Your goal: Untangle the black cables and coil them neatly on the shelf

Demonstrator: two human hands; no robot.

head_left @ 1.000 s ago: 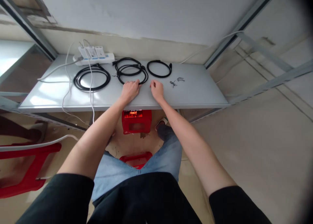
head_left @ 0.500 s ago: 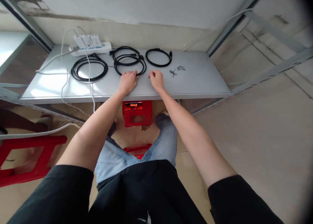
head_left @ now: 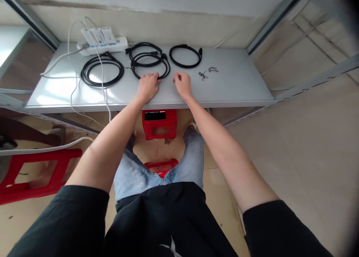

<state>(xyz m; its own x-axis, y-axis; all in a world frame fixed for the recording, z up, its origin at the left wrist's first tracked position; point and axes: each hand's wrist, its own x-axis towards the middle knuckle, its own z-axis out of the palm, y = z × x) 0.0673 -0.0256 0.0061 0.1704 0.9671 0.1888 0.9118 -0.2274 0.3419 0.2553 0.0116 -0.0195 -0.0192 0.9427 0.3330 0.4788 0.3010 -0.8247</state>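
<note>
Palm down on the grey shelf, my left hand lies with its fingers at the front edge of a coiled black cable. That coil overlaps another black coil behind it. My right hand rests on the shelf to the right, its fingers curled into a loose fist with nothing visible in it. Behind it is a separate coiled black cable with a plug at its right end. Farther right lie thin black twist ties. A larger black cable coil sits on the left.
A white power strip with plugged-in adapters stands at the back left, its white cords hanging over the shelf. Below, a red stool carries a dark screen. Another red stool and a person's leg are at left.
The view has shifted slightly. Both hands keep nearly the same places beside the coils. The screen on the stool showed red and orange before and is mostly black now.
</note>
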